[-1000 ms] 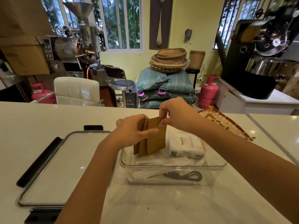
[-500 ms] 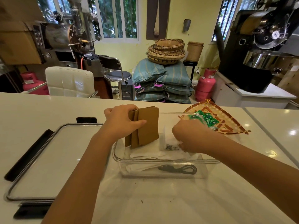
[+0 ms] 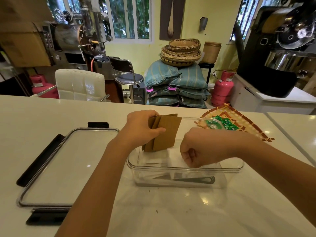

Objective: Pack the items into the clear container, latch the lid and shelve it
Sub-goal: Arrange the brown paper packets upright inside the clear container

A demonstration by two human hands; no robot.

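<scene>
Place: you stand in a coffee roasting workshop.
Signs: roasting machines, stacked sacks, gas cylinders.

No readable text

The green printed packets on the woven triangular tray carry white marks, too small and blurred to read; nothing else shows legible lettering.

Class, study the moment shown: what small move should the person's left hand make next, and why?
Probably lower the brown sleeves into the clear container: the left hand holds them upright over its left end, while the right hand reaches inside beside them.
</scene>
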